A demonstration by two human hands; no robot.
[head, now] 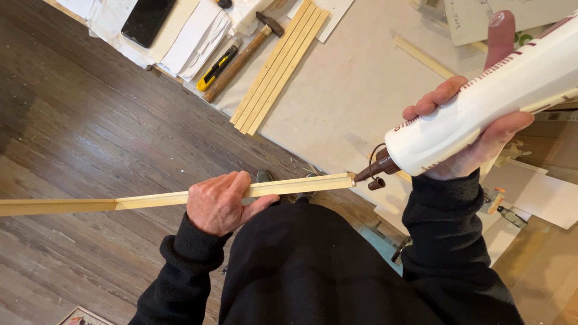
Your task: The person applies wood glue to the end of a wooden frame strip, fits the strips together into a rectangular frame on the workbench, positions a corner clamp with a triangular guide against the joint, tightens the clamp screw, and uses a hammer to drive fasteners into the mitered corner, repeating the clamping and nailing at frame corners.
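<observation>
Holding a long thin wooden strip [180, 197] in the left hand [218, 203], grip wrapped fully round it, thumb along the near side. Strip runs roughly level across the view, from the left frame edge to its free end just left of centre-right, above the dark wooden floor [90, 138]. Right hand [475, 135] has a closed grip round a white glue bottle [481, 102], fingers over the top, thumb underneath. Bottle is tilted, nozzle end down-left. Brown nozzle [374, 169] tip sits right at the strip's end, touching or nearly so; can't tell which. Small brown cap dangles on a tether just under the nozzle. Both forearms in black sleeves, black top fills the lower middle.

Behind the hands, a pale tabletop [343, 90] sheet. On it: a bundle of similar wooden strips [280, 66] lying side by side diagonally, a hammer [244, 57] with wooden handle just left of them, a yellow-and-black utility knife [218, 67] beside the hammer. Further left, stacked white papers [192, 39] and a black phone [147, 21] near the top edge. One more loose strip lies at upper right, well apart from the bundle. A small clamp [495, 201] shows by the right sleeve.
</observation>
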